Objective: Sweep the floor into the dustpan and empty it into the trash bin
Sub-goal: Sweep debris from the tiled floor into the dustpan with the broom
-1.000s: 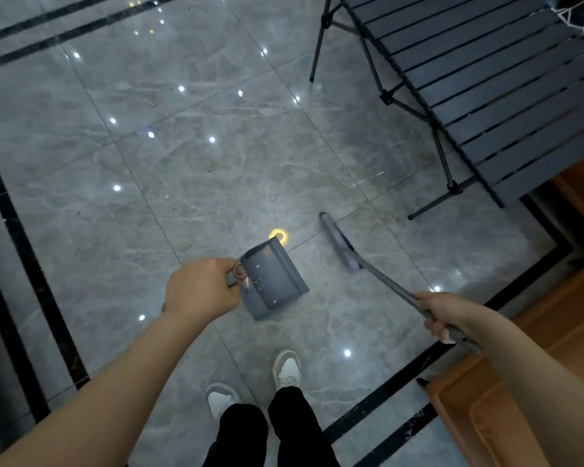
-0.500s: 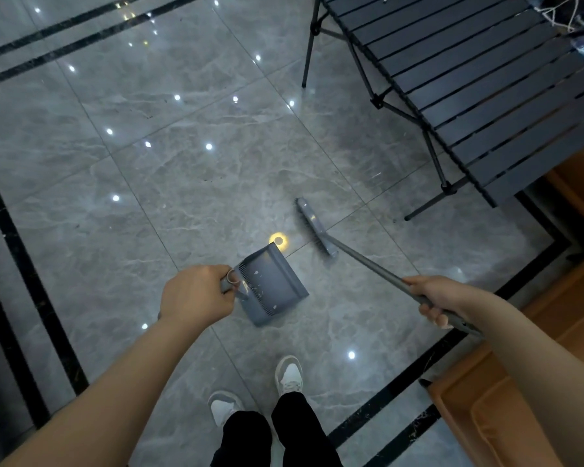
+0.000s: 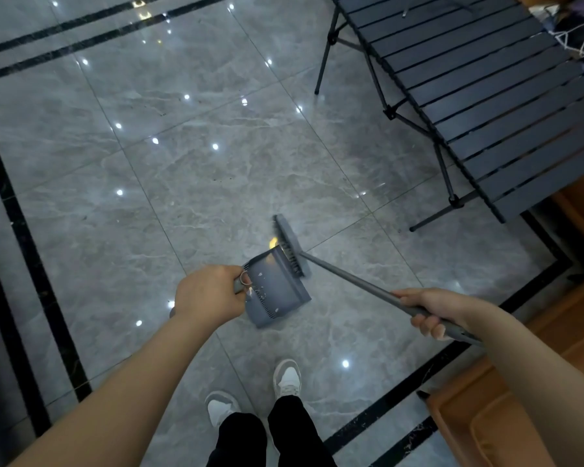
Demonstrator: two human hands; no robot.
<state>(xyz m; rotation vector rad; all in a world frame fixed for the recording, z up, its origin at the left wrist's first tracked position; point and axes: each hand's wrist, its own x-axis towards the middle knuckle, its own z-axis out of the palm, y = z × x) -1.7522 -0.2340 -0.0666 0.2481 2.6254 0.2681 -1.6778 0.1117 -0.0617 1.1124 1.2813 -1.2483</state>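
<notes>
A grey dustpan (image 3: pixel 277 294) rests on the glossy grey tile floor (image 3: pixel 189 183), its mouth facing right. My left hand (image 3: pixel 209 294) grips its handle at the left end. Small pale crumbs lie inside the pan. A grey broom head (image 3: pixel 289 244) lies across the pan's far lip, bristles touching the pan. Its long grey handle (image 3: pixel 354 281) runs down to the right into my right hand (image 3: pixel 429 310), which is closed around it. A small yellow glow (image 3: pixel 273 243) shows on the floor beside the broom head. No trash bin is in view.
A black slatted folding table (image 3: pixel 486 106) on thin legs stands at the upper right, one foot (image 3: pixel 413 228) near the broom. Orange-brown furniture (image 3: pixel 486 409) fills the lower right. Black inlay strips (image 3: pixel 31 264) cross the floor. My two shoes (image 3: pixel 255 392) stand below the pan.
The broom head has swept left from beside the pan onto its far lip, over the yellow spot. My right hand moved left with the handle. The dustpan stayed put.
</notes>
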